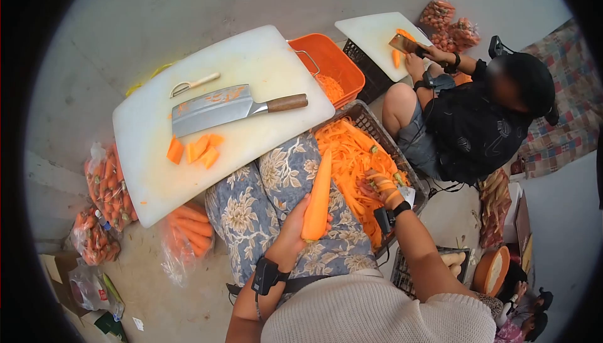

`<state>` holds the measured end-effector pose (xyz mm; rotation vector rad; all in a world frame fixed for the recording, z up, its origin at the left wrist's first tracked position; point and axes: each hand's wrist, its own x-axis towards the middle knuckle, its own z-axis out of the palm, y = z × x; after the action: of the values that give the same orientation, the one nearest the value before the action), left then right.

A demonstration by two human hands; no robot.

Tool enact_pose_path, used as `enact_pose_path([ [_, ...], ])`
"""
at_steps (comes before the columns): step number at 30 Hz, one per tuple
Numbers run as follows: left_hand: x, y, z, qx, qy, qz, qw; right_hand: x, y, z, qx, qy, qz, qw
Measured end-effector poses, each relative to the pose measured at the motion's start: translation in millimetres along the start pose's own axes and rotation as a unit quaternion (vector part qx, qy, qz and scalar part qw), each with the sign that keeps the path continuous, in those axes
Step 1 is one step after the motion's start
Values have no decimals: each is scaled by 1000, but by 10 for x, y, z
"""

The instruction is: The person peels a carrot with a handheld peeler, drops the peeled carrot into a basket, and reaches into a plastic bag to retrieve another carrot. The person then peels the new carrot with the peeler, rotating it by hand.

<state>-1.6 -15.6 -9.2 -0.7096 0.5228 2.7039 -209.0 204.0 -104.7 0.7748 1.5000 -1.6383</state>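
Observation:
My left hand (294, 224) is wrapped round the thick end of a peeled carrot (318, 198), held over my lap with its narrow end up. My right hand (383, 189) reaches into a dark crate (414, 197) heaped with orange peelings (355, 161); peel strips lie over its fingers, and I cannot make out what it holds. On the white cutting board (251, 54) at the left rest a cleaver (213, 111) with a wooden handle, a peeler (195, 84) and several cut carrot pieces (200, 148).
An orange basin (348, 67) stands behind the crate. To the right a co-worker (483, 117) cuts carrot on another white board (370, 32). Bags of carrots (110, 186) sit on the floor at left, near a cardboard box (59, 274). Other people appear at bottom right.

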Motion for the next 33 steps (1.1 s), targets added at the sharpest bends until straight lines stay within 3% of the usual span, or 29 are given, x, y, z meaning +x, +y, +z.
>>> enact_pose_path([
  [3, 1, -1, 2, 20, -16, 4, 1000, -478, -244, -18, -53, -1, -39, 998],
  [5, 12, -9, -23, 8, -10, 5, 1000, -382, -298, -88, -5, -9, -75, 997],
  [7, 8, -12, -24, 10, -15, 10, 1000, -560, -472, 136, -50, 34, -240, 969],
  [8, 8, -17, -28, 5, -16, 12, 1000, -533, -565, 179, -135, 21, -266, 954],
  [9, 13, -23, -37, 7, -17, 15, 1000, -585, -583, 262, -134, 19, -268, 954],
  [10, 19, -28, -49, 8, -19, 13, 1000, -700, -574, 420, -291, 34, -365, 883],
  [12, 26, -22, -63, 12, -23, 17, 1000, -879, -496, 684, -531, 54, -493, 687],
  [13, 22, -24, -67, 11, -22, 14, 1000, -685, -379, 535, -530, 53, -496, 686],
  [15, 13, -26, -73, 13, -24, 16, 999, -42, -175, 147, -799, -53, -304, 516],
  [17, 10, -35, -79, 23, -13, 14, 1000, -1326, -334, 788, -897, -66, -150, 411],
  [20, 12, -10, -65, 15, -30, 19, 999, -427, -35, 53, -908, -38, -159, 386],
  [22, 7, -35, -77, 9, -34, 8, 999, -440, -18, -27, -921, -67, -123, 364],
  [23, 9, -24, -77, 13, -32, 6, 999, -467, -35, -113, -920, -67, -117, 368],
  [25, 1, -27, -85, 19, -31, -1, 999, -1097, -348, 208, -783, -11, 26, 622],
  [26, -2, -25, -89, 15, -33, 1, 999, -850, -410, 23, -742, -25, 29, 669],
  [27, 4, -19, -90, 10, -35, 4, 999, -844, -457, 46, -743, -24, 29, 668],
  [29, 16, -17, -110, 5, -41, 7, 999, -806, -544, 120, -573, -4, -137, 808],
  [30, 20, -24, -125, 3, -47, 8, 999, -800, -552, 212, -578, -5, -135, 805],
  [32, 24, -18, -123, -6, -51, 4, 999, -802, -511, 449, -447, 0, -268, 853],
  [33, 23, -12, -121, -9, -55, -1, 998, -738, -466, 480, -452, -4, -266, 851],
])
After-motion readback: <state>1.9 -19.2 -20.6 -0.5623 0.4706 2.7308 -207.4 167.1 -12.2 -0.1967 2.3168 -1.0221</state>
